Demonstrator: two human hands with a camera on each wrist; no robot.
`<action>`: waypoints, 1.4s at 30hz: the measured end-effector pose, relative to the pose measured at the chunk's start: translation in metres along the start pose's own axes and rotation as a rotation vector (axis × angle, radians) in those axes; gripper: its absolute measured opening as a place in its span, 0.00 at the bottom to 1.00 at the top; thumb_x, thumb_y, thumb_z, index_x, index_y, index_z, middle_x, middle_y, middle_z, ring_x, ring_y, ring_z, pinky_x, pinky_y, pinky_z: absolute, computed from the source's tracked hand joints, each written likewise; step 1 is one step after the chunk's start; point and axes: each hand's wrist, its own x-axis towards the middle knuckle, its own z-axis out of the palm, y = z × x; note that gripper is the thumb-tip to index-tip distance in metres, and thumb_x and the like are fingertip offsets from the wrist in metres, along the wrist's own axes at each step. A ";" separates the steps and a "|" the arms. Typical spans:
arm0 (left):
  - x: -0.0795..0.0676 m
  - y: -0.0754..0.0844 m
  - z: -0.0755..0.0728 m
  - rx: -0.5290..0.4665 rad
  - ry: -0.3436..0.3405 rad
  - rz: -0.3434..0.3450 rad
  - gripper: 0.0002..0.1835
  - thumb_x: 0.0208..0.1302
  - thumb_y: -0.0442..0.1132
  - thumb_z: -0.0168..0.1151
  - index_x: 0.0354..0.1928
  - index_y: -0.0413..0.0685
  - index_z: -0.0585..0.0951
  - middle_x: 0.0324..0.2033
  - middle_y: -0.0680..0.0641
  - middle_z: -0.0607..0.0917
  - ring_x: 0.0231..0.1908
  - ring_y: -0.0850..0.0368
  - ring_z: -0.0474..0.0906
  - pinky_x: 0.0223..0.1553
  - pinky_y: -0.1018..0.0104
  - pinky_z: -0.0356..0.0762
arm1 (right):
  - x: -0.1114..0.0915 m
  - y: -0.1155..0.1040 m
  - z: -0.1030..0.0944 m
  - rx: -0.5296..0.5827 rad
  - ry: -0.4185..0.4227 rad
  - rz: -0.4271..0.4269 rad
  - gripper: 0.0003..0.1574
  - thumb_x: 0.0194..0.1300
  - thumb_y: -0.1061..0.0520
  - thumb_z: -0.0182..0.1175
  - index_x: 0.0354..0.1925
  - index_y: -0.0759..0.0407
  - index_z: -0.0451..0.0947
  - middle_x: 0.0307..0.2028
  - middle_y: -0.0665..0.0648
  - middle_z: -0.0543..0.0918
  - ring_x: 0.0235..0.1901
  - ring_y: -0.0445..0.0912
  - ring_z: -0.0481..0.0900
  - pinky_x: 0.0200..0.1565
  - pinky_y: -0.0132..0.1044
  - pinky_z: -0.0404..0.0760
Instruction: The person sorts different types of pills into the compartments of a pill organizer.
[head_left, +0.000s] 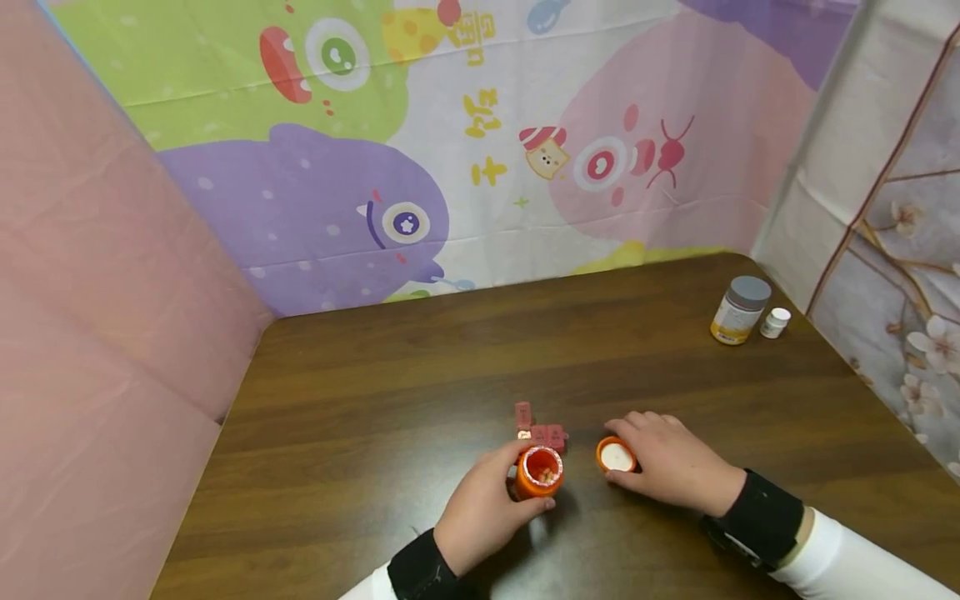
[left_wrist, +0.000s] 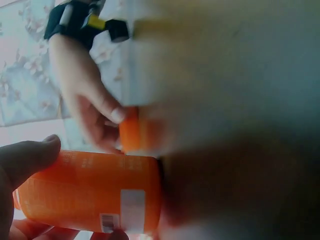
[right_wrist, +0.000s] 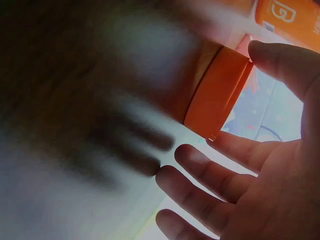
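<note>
My left hand (head_left: pixel 483 504) grips an orange bottle (head_left: pixel 540 492) with its thumb and fingers curled round the sides. The mouth faces up, uncapped, and pale pills show inside. A printed label with a barcode shows in the left wrist view. Just beyond the bottle lies a small red pill organizer (head_left: pixel 555 437); one lid stands open, with something pale in that compartment. My right hand (head_left: pixel 671 462) pinches an orange cap (head_left: pixel 617 456) between thumb and index finger. The cap rests on the table, white inside up. The other right fingers are spread by the tabletop.
A jar with a grey lid (head_left: pixel 738 311) and a small white bottle (head_left: pixel 776 323) stand side by side at the table's back right corner. The brown wooden table (head_left: pixel 360 392) meets a cartoon-print curtain (head_left: pixel 495 225) at the back, with hangings on both sides.
</note>
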 end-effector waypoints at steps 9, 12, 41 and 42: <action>0.002 -0.002 0.014 -0.058 -0.050 -0.005 0.33 0.50 0.49 0.76 0.59 0.60 0.74 0.49 0.58 0.80 0.47 0.65 0.73 0.51 0.55 0.74 | 0.000 -0.002 0.001 -0.035 -0.001 -0.041 0.35 0.52 0.36 0.68 0.51 0.55 0.79 0.36 0.49 0.76 0.38 0.45 0.72 0.42 0.48 0.73; 0.003 -0.003 0.016 -0.043 -0.049 0.001 0.32 0.50 0.50 0.76 0.58 0.62 0.74 0.48 0.60 0.80 0.47 0.66 0.73 0.51 0.56 0.74 | 0.001 -0.001 0.001 -0.042 0.011 -0.055 0.33 0.52 0.37 0.69 0.49 0.54 0.79 0.36 0.48 0.76 0.37 0.45 0.72 0.41 0.47 0.73; 0.005 -0.009 0.016 0.007 -0.035 0.046 0.32 0.49 0.56 0.74 0.57 0.63 0.76 0.50 0.61 0.81 0.46 0.67 0.74 0.50 0.56 0.76 | 0.011 -0.067 -0.039 0.553 0.139 -0.151 0.23 0.53 0.56 0.72 0.36 0.46 0.65 0.51 0.46 0.76 0.46 0.39 0.74 0.46 0.47 0.81; 0.005 -0.009 0.016 0.002 -0.037 0.044 0.31 0.49 0.57 0.74 0.57 0.63 0.76 0.49 0.61 0.81 0.46 0.67 0.74 0.49 0.56 0.76 | 0.012 -0.068 -0.037 0.531 0.122 -0.161 0.22 0.53 0.55 0.72 0.35 0.45 0.65 0.51 0.46 0.76 0.46 0.39 0.74 0.46 0.46 0.81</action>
